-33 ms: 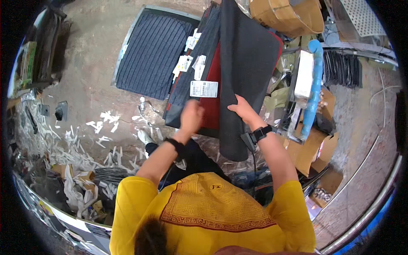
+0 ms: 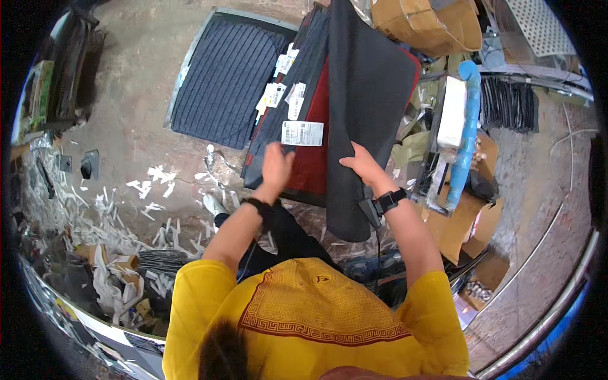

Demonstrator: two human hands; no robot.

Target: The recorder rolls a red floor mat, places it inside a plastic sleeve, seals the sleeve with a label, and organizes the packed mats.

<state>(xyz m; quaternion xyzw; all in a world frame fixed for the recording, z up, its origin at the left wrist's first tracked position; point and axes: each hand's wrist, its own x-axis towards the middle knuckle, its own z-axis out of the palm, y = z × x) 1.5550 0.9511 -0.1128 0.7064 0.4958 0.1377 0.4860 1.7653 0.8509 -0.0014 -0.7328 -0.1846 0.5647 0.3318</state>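
Right hand [image 2: 362, 166] clamped on dark mat [image 2: 367, 95] edge — left hand [image 2: 277, 166] spread flat on red mat [image 2: 311, 166]

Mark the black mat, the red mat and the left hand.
black mat [image 2: 370, 95], head view, middle of its upper face
red mat [image 2: 311, 166], head view, strip showing between the hands
left hand [image 2: 277, 166], head view, back of hand

Matt, felt-like dark grey mat [image 2: 364, 107] under the right hand [image 2: 362, 163], smooth red mat [image 2: 311, 161] with a glossy paper label [image 2: 302, 133] by the left hand [image 2: 277, 166], ribbed blue-grey mat [image 2: 225, 79] on rough, dusty concrete floor [image 2: 136, 126], crumpled brown cardboard [image 2: 453, 228] alongside.
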